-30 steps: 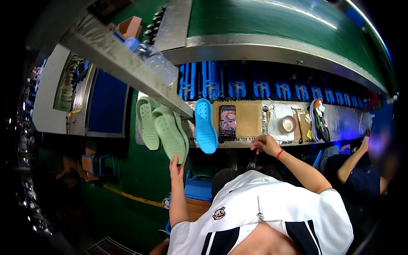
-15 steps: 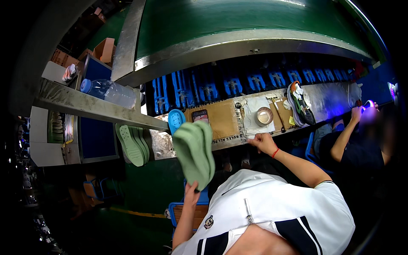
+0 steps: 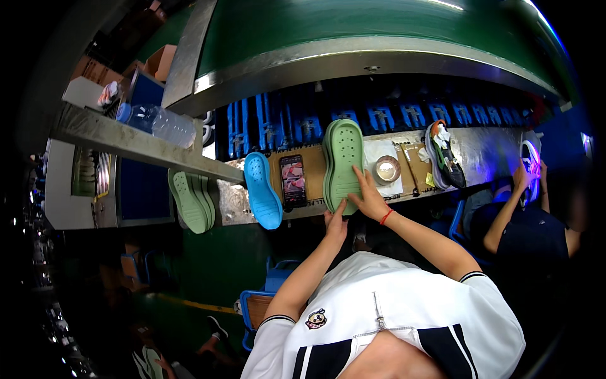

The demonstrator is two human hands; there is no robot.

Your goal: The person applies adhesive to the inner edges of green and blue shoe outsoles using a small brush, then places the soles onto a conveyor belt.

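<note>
A stack of pale green shoe soles (image 3: pixel 345 167) lies lengthwise on the cardboard of the workbench, its holed end pointing away from me. At the near end, my left hand (image 3: pixel 336 222) grips the stack with its fingertips. My right hand (image 3: pixel 370 197) holds the near right edge, its thumb and fingers against the sole. To the left are a phone (image 3: pixel 293 180) with a lit screen and a bright blue sole (image 3: pixel 263 189). Just right of the stack, a roll of tape (image 3: pixel 387 170) rests on white paper (image 3: pixel 379 150).
More green soles (image 3: pixel 189 201) stand at the bench's left end. A metal post and rail (image 3: pixel 148 144) carry a plastic bottle (image 3: pixel 158 123). Right of the tape are a brush-like stick (image 3: pixel 410 167) and a sneaker (image 3: pixel 445 155). Blue clamps line the back; a co-worker (image 3: pixel 524 218) handles a purple-lit shoe.
The green soles have come from the left, where my left hand held them raised, to the bench. My right hand has moved left from the bench edge onto them. The blue sole and phone are now uncovered.
</note>
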